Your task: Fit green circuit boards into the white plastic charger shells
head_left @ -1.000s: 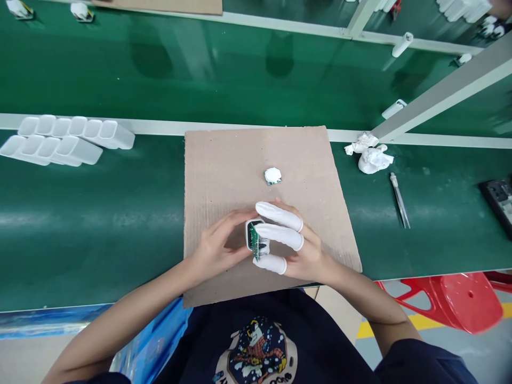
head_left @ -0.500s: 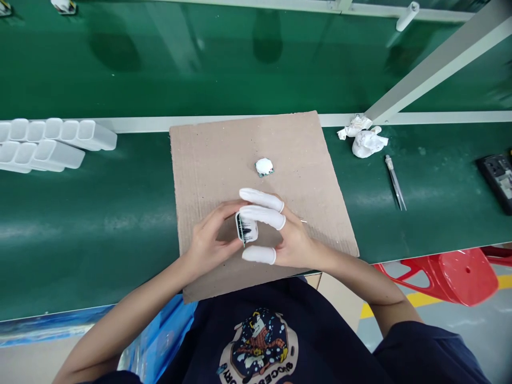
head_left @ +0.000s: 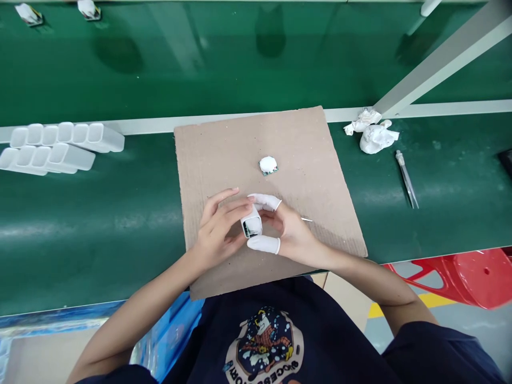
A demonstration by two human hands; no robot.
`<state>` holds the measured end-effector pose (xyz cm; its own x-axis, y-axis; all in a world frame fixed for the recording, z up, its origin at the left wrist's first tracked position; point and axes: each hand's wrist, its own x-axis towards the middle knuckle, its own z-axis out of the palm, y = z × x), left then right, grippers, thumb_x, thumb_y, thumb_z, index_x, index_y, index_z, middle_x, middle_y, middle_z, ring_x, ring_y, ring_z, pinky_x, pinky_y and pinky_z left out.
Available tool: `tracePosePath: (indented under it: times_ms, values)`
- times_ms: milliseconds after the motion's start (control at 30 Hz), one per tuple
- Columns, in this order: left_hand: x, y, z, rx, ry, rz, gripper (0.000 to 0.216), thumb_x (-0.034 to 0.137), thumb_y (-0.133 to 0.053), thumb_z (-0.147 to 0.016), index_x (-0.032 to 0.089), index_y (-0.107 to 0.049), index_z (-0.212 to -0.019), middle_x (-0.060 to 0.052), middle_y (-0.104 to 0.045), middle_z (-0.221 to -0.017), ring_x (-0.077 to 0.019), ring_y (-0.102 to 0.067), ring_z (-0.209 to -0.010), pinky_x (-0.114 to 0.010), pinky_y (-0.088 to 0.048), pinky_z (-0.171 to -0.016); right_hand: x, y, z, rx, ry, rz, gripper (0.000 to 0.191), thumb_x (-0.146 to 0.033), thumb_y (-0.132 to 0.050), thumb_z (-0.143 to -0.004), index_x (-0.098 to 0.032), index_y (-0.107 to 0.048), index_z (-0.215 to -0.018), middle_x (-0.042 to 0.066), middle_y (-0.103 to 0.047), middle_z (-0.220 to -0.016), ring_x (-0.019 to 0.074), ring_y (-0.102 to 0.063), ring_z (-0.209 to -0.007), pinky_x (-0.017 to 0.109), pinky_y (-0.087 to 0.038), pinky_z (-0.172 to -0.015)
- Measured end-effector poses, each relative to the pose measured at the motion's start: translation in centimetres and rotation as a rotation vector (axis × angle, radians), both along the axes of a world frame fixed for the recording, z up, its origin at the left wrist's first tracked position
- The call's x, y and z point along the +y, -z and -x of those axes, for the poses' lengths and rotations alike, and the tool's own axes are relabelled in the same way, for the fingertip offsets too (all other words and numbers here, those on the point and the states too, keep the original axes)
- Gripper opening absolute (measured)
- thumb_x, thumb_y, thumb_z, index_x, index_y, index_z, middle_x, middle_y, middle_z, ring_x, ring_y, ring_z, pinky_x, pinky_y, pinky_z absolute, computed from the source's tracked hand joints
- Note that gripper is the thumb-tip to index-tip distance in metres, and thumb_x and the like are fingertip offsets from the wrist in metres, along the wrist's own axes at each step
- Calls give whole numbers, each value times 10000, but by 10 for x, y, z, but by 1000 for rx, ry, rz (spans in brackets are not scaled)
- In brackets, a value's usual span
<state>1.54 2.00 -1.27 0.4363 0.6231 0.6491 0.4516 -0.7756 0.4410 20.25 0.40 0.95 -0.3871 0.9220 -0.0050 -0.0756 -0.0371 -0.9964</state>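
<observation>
- The white housing (head_left: pixel 253 217) is held above the cardboard sheet (head_left: pixel 312 144), between the left hand (head_left: pixel 216 232) and the right hand (head_left: pixel 296 237), with its open end tipped toward the near side;
- the housing is clamped by the left fingers along its left side and upper edge, one finger being lifted clear; the right fingers, sheathed in white cots (head_left: pixel 264 245), are curled about its far side and lower edge, but whether they are pressed on it cannot be told;
- a light, stiff shell, probably of smooth plastic, is suggested; it may slip under bare skin, so it is best gripped by the flat outer walls, away from the open mouth;
- the green and dark insert (head_left: pixel 250 230) is seen only in part within the mouth; it is judged fragile and best touched by its edges; its depth is hidden;
- a thin pale sliver (head_left: pixel 306 219) is mostly masked by the right hand; it cannot be identified;
- farther off, a white-topped module (head_left: pixel 268 165) is rested on the cardboard; its underside is hidden;
- on the worktop (head_left: pixel 120 229), tweezers (head_left: pixel 407 178) and crumpled white wads (head_left: pixel 378 138) are laid at the right, white tubs (head_left: pixel 72 154) at the left; a black object (head_left: pixel 506 160) is cut off by the right edge;
- at the far left, two small white pieces (head_left: pixel 88 9) are partly cropped.
</observation>
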Motion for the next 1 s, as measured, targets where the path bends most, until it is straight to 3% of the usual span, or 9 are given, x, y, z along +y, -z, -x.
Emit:
tracePosePath:
  times_ms: [233,400,533,600,667,800,1000]
  values:
    - [-1,-1,-2,3,13,-18,484,208,-720,-840,241,-519,-1280,-98,-720,-1134,-294,-628,-1139,-479,-557,-901,1,5,1,53,21,85,476,-262,-764,-750,-207,-550,-1172,49,-680,-1048,173,-680,-974,357,-570,-926]
    - [-3,-3,-2,-36,53,82,496,251,-724,-843,198,-531,-1297,-124,-709,-1105,-286,-649,-1087,-455,-559,-893,2,10,0,15,-8,61,445,-366,-763,-789,-203,-569,-1155,49,-708,-1005,184,-701,-936,349,-589,-870]
    - [-6,-8,-2,-103,12,279,442,278,-716,-848,216,-567,-1259,-99,-701,-1085,-250,-665,-1003,-404,-561,-850,4,3,-12,-265,109,-289,521,-400,-756,-819,-218,-550,-1261,93,-687,-1159,230,-670,-1063,432,-558,-942]
    - [-7,-10,-2,-135,2,345,458,314,-755,-820,209,-584,-1232,-94,-699,-1074,-234,-668,-964,-373,-565,-821,6,-3,-18,-324,215,-508,402,-328,-726,-859,-236,-585,-1225,95,-671,-1195,232,-637,-1125,438,-547,-955]
    - [-7,-11,-2,-142,20,367,493,343,-789,-790,199,-592,-1218,-92,-698,-1056,-221,-667,-932,-351,-567,-799,8,-8,-22,-335,258,-631,227,-219,-666,-899,-248,-640,-1123,70,-692,-1119,203,-646,-1088,398,-558,-919]
    - [-7,-12,-2,-93,84,303,552,345,-809,-771,172,-577,-1241,-105,-685,-1043,-215,-662,-912,-337,-568,-779,11,-12,-22,-369,207,-551,122,-156,-633,-895,-242,-684,-964,18,-709,-947,158,-681,-910,316,-572,-804]
    - [-9,-9,-7,32,76,169,559,348,-764,-818,192,-532,-1303,-109,-691,-1036,-229,-674,-888,-352,-584,-747,10,-9,-17,-404,171,-407,144,-114,-572,-869,-216,-669,-899,28,-687,-917,162,-672,-849,307,-574,-742]
